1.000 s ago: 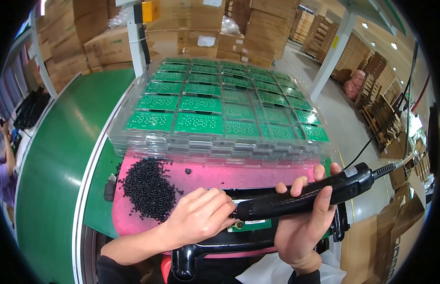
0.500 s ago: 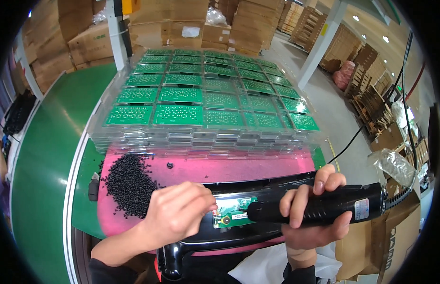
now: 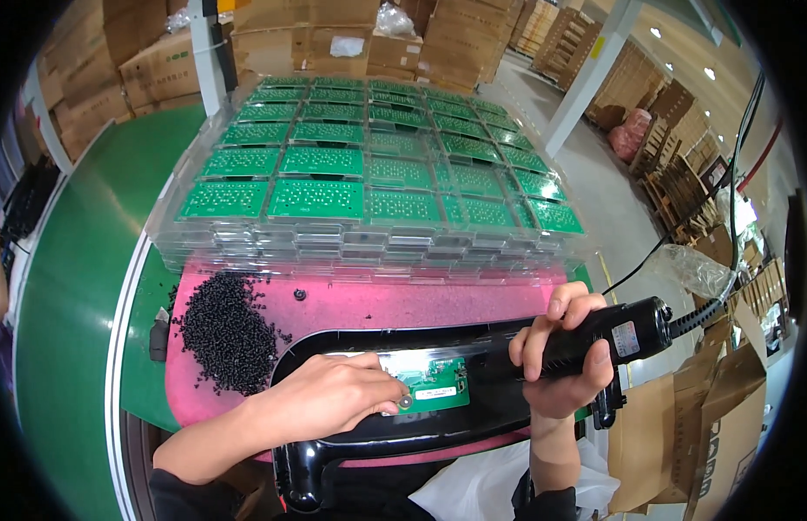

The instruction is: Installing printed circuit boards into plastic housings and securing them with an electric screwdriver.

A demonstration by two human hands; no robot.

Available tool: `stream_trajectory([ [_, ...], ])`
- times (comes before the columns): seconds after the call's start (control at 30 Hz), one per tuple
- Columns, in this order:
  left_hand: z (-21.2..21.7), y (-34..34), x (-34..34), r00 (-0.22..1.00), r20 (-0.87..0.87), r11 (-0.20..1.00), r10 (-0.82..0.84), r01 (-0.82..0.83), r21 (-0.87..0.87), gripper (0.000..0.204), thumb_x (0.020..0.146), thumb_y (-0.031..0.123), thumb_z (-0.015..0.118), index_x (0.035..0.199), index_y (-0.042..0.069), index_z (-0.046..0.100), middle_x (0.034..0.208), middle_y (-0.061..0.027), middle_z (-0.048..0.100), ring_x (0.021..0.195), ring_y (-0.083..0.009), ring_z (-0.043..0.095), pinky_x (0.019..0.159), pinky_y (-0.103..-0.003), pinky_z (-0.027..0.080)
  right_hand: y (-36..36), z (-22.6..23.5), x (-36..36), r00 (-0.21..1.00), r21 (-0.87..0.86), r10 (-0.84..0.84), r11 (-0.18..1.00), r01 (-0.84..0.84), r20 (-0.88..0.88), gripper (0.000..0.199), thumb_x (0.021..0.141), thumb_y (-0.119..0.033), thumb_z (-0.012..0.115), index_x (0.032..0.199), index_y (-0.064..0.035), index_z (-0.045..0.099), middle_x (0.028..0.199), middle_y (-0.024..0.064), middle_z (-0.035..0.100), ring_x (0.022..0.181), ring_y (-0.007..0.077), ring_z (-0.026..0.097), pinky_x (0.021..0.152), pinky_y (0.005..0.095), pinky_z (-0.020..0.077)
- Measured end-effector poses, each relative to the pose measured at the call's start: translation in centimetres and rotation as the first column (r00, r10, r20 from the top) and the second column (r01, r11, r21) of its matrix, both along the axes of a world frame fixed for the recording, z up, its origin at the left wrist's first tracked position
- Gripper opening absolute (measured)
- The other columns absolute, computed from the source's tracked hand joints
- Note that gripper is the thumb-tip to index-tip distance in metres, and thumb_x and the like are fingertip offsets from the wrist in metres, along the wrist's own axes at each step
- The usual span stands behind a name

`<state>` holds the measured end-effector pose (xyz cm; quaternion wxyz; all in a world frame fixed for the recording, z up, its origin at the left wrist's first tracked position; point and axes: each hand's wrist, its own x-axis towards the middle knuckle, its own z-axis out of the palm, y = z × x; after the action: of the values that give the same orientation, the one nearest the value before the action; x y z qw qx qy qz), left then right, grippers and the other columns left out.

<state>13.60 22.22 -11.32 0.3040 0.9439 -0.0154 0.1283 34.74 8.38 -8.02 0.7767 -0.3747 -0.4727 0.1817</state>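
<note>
A small green circuit board (image 3: 445, 386) lies in a long, curved, glossy black plastic housing (image 3: 325, 430). Over the board's left end is my left hand (image 3: 338, 392), its thumb and fingers pinched beside a round hole-like spot. Whatever those fingertips hold, if anything, is too small or hidden to name. My right hand (image 3: 559, 365) is wrapped round a black electric screwdriver (image 3: 620, 334), which points left, raised over the right part of the housing and apart from the board. A heap of small black screw-like pieces (image 3: 225, 334) lies left of the housing on the pink mat (image 3: 412, 304).
Clear plastic trays (image 3: 351, 247) full of green circuit boards are stacked behind the mat. A coiled cord (image 3: 703, 317) runs from the screwdriver. An open cardboard box (image 3: 651, 443) stands at right, and white sheeting (image 3: 473, 491) lies at the near edge.
The screwdriver has lifted off the board and moved right, uncovering the board's right end. My left hand has come down and right onto the board's left end. The view has shifted slightly.
</note>
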Motion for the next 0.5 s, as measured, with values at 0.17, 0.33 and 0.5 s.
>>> stream_trajectory([
  [0.17, -0.09, -0.10, -0.23, 0.999, -0.003, 0.999, 0.035, -0.035, -0.028, 0.018, 0.092, 0.024, 0.065, 0.101, 0.009, 0.071, 0.086, -0.0073, 0.070, 0.081, -0.0244, 0.068, 0.062, -0.038, 0.056, 0.28, -0.26, 0.00, 1.000, -0.009, -0.001, 1.000, 0.001, 0.003, 0.044, 0.096, -0.047, 0.053, 0.099, -0.0051, 0.042, 0.104, 0.0117, 0.044, 0.040, 0.0104, 0.045, 0.040, 0.0272, 0.0397],
  [0.33, -0.27, -0.17, -0.37, 0.999, -0.015, 0.997, 0.051, -0.052, -0.059, 0.017, 0.091, 0.019, 0.065, 0.103, 0.008, 0.071, 0.091, -0.0096, 0.072, 0.079, -0.0278, 0.071, 0.061, -0.039, 0.056, 0.23, -0.22, 0.28, 1.000, -0.012, 0.009, 1.000, -0.009, 0.006, 0.044, 0.095, -0.047, 0.053, 0.099, -0.0048, 0.042, 0.104, 0.0117, 0.044, 0.040, 0.0104, 0.045, 0.040, 0.0271, 0.0400],
  [0.5, 0.20, -0.47, -0.42, 0.997, -0.041, 0.995, 0.072, -0.075, -0.062, 0.016, 0.090, 0.016, 0.066, 0.102, 0.008, 0.071, 0.092, -0.0090, 0.073, 0.080, -0.0281, 0.071, 0.060, -0.039, 0.056, 0.46, 0.04, 0.10, 0.999, -0.062, 0.028, 0.998, -0.025, 0.033, 0.047, 0.093, -0.049, 0.056, 0.098, -0.0041, 0.042, 0.102, 0.0121, 0.043, 0.040, 0.0107, 0.046, 0.040, 0.0271, 0.0412],
])
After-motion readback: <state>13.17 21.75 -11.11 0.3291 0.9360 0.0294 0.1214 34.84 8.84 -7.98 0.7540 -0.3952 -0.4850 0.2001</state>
